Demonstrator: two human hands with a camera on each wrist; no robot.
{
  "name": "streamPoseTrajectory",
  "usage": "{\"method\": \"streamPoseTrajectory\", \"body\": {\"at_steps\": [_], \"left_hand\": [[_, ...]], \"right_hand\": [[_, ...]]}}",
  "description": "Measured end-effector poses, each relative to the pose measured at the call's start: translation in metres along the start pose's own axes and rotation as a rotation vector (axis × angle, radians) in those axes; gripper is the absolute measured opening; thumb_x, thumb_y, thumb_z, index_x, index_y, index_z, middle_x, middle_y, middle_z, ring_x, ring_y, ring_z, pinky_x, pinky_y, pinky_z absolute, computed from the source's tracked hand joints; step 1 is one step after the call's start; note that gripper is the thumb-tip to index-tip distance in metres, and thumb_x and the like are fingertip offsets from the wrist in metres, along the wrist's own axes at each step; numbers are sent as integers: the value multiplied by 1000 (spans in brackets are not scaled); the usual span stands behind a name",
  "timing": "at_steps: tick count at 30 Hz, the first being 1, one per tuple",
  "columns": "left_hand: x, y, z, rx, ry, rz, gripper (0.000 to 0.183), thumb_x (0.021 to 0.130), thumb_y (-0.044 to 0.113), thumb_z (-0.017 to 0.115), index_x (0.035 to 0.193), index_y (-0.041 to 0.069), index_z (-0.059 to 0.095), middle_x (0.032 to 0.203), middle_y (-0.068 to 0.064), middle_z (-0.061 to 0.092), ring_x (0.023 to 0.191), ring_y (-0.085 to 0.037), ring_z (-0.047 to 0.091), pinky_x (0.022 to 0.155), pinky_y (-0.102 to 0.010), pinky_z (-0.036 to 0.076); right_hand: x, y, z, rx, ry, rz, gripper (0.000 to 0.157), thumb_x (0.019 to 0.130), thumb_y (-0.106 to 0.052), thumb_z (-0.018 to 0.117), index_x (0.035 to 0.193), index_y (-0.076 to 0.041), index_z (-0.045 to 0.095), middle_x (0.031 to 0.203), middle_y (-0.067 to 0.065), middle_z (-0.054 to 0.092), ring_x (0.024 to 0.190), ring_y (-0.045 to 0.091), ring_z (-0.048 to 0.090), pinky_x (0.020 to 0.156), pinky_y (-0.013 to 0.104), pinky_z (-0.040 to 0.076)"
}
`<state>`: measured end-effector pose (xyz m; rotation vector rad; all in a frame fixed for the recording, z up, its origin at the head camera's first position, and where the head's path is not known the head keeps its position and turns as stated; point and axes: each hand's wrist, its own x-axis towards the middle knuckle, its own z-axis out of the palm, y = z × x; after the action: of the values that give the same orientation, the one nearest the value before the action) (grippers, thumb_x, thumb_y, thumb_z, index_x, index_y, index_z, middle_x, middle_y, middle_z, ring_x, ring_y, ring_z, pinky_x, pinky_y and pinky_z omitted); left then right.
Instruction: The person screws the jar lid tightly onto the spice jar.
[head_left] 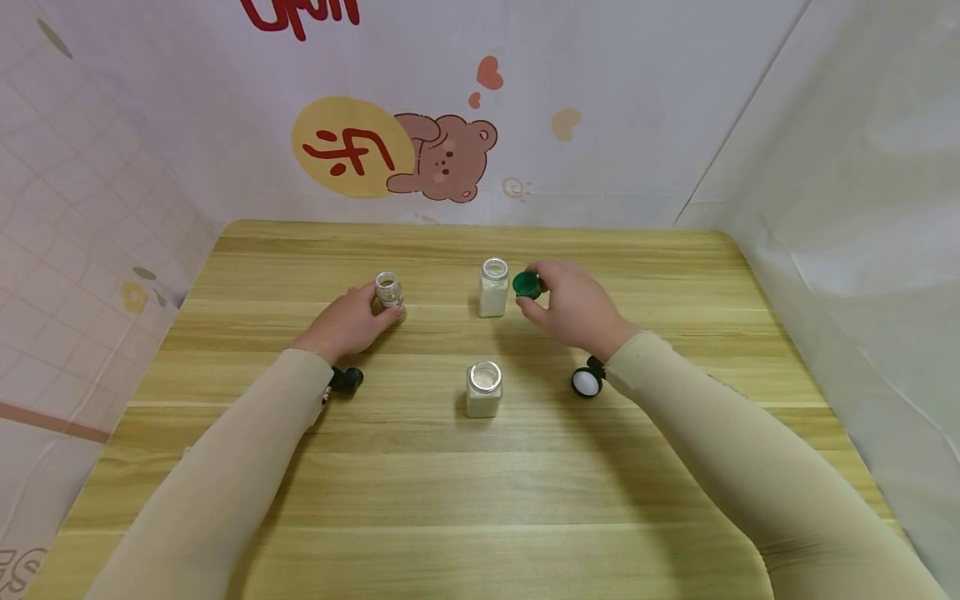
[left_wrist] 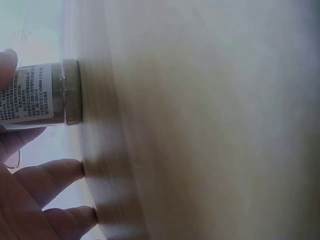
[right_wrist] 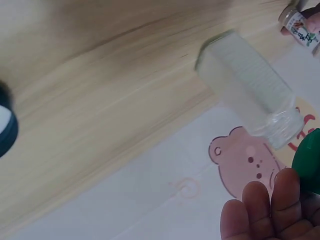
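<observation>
My left hand (head_left: 347,323) grips a small round glass jar (head_left: 387,292) between thumb and fingers at the left of the table. The jar is upright with its mouth uncovered; in the left wrist view its printed label (left_wrist: 30,92) shows, and its base is right at the tabletop. At the back middle stands a square glass jar (head_left: 492,293) of whitish contents, its mouth uncovered. Just right of its neck, my right hand (head_left: 577,307) pinches a green cap (head_left: 527,285), hollow side showing. A second square jar (head_left: 483,396), also uncovered, stands nearer to me.
A black-rimmed round lid (head_left: 587,382) with a white inside lies on the wooden table (head_left: 420,500), below my right wrist. A black wrist camera (head_left: 347,381) sits by my left wrist. Printed white cloth (head_left: 600,50) hangs behind the table and at both sides.
</observation>
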<state>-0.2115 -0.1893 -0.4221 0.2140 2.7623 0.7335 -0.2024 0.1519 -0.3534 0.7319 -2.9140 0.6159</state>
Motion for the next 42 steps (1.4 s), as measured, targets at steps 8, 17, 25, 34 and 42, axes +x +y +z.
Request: {"method": "streamPoseTrajectory", "body": {"at_steps": [8, 17, 25, 34, 42], "left_hand": [[-1, -1, 0, 5, 4, 1, 66, 87, 62, 46, 141, 26, 34, 144, -5, 42, 140, -38, 20, 113, -52, 15], [-1, -2, 0, -1, 11, 17, 63, 89, 59, 47, 140, 23, 37, 141, -5, 46, 139, -35, 24, 115, -48, 12], [1, -3, 2, 1, 21, 20, 61, 89, 58, 47, 138, 24, 38, 139, -4, 48, 137, -33, 29, 116, -47, 13], [0, -2, 2, 2, 15, 19, 64, 88, 60, 46, 141, 24, 35, 141, -6, 46, 139, -38, 22, 114, -50, 15], [0, -1, 1, 3, 14, 20, 66, 89, 60, 46, 143, 23, 33, 141, -7, 45, 139, -39, 22, 114, -51, 15]], "right_hand": [[4, -14, 2, -17, 5, -36, 27, 83, -36, 65, 99, -15, 58, 89, -5, 60, 86, 15, 55, 85, 32, 45], [10, -26, 5, -41, 6, -67, 31, 83, -36, 65, 102, -12, 58, 91, -4, 60, 87, 16, 55, 86, 33, 45], [17, -34, 9, -28, -7, -94, 35, 83, -35, 66, 108, -12, 58, 92, -5, 60, 87, 14, 56, 84, 31, 46], [27, -43, 14, -67, -18, -114, 31, 84, -37, 63, 103, -12, 58, 92, -6, 58, 87, 14, 53, 85, 31, 45], [37, -57, 15, -134, -51, -131, 37, 86, -39, 60, 110, -10, 58, 99, -3, 61, 94, 16, 54, 90, 32, 43]]}}
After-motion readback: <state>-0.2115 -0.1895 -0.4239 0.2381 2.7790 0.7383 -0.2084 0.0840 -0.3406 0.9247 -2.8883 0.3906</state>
